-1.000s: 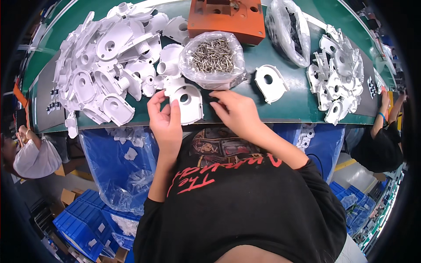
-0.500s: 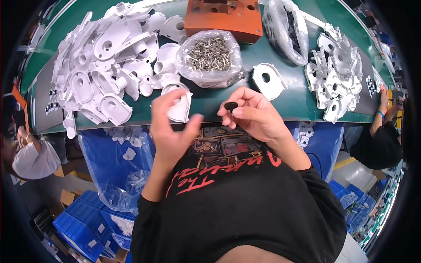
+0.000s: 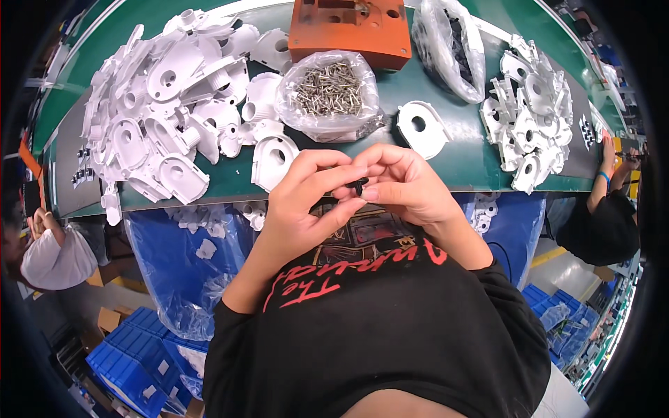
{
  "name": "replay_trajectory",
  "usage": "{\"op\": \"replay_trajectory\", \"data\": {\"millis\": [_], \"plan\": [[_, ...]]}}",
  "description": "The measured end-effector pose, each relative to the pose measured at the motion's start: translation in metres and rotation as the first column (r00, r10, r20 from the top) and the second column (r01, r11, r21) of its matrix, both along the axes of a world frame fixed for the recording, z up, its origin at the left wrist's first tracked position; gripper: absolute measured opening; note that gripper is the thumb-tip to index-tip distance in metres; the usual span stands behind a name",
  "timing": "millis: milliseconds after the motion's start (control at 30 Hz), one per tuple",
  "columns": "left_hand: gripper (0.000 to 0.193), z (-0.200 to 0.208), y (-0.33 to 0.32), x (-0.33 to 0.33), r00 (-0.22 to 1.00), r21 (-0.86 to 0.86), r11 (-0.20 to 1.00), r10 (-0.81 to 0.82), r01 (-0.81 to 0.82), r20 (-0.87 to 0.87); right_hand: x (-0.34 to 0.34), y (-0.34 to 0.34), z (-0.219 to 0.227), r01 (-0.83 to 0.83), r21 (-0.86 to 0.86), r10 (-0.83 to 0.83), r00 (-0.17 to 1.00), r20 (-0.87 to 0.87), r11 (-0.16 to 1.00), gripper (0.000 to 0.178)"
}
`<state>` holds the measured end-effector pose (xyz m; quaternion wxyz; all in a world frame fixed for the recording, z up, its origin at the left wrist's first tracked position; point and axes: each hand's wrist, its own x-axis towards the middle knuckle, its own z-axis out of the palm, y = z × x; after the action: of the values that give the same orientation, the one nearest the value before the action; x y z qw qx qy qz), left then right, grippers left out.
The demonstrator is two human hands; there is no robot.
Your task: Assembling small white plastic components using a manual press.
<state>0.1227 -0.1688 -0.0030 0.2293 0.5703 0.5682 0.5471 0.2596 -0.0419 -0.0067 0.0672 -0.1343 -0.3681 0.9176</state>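
Head view: we find small black part (image 3: 359,185) at fingertips, near front edge of tabletop (image 3: 468,167). Right hand (image 3: 405,184): grip clamped on part. Left hand (image 3: 304,196): fingertips meet there; whether clamped, we cannot tell. Change: left hand off white housing (image 3: 274,161), joined right. We judge work now two-handed, housing set aside.

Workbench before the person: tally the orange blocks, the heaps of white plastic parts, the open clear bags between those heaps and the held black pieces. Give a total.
Orange block: 1
White plastic parts, left heap and right heap: 2
Open clear bags, pin bag and black-parts bag: 2
Held black piece: 1
Total: 6
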Motion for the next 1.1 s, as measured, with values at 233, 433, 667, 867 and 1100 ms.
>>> {"op": "replay_trajectory", "data": {"millis": [233,433,667,867,1100], "plan": [[0.034,0.002,0.002,0.002,0.999,0.037,0.998,0.049,-0.050,0.007,0.001,0.006,-0.005,-0.052,-0.025,0.051,0.998,-0.045,0.998,0.026],[0.033,-0.007,0.002,-0.001,1.000,0.044,0.999,0.025,-0.026,0.002,0.001,0.005,-0.002,-0.052,0.032,0.050,0.998,0.050,0.998,0.025],[0.025,-0.009,-0.003,0.001,0.946,-0.029,0.998,-0.039,0.051,0.321,0.000,0.009,-0.009,-0.074,-0.101,0.074,0.997,-0.004,0.992,0.019],[0.023,-0.012,-0.002,0.004,0.858,0.015,0.993,-0.109,0.117,0.503,-0.002,0.004,-0.009,-0.099,-0.054,0.094,0.992,-0.080,0.994,0.015],[0.024,-0.012,0.002,0.003,0.853,0.152,0.983,-0.168,0.105,0.495,-0.007,0.019,0.000,0.002,0.183,-0.021,0.994,0.105,0.983,0.011]]}}
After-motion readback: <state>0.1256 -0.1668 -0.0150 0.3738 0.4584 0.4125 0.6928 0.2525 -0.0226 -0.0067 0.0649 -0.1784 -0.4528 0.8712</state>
